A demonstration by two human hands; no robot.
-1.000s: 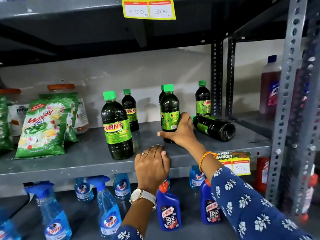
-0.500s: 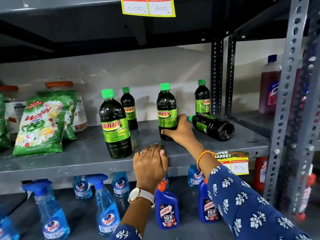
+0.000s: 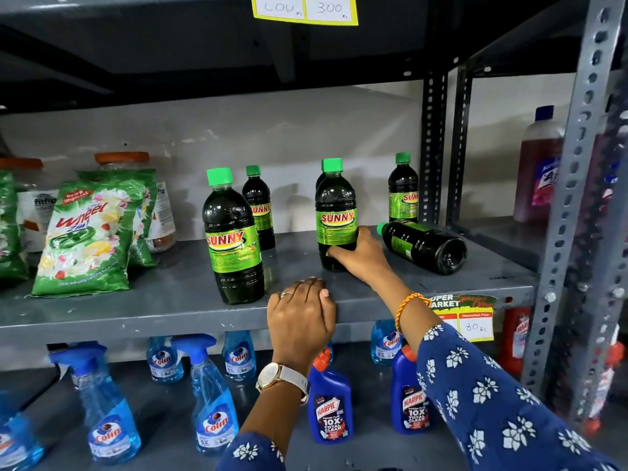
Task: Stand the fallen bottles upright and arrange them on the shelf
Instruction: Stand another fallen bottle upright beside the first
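Dark Sunny bottles with green caps stand on the grey shelf. My right hand grips the lower part of an upright middle bottle, its label facing me. A near-left bottle stands upright near the front edge. Two more stand at the back, one back-left bottle and one back-right bottle; another is mostly hidden behind the held one. One fallen bottle lies on its side at the right, base toward me. My left hand rests on the shelf's front edge, fingers curled over it.
Green Wheel detergent packs and orange-lidded jars fill the shelf's left. Blue Colin spray bottles and Harpic bottles stand on the shelf below. Perforated metal posts rise at the right, a red bottle beyond them.
My right hand has turned the middle bottle so its Sunny label faces front and shifted it slightly. The left hand has stayed on the shelf edge.
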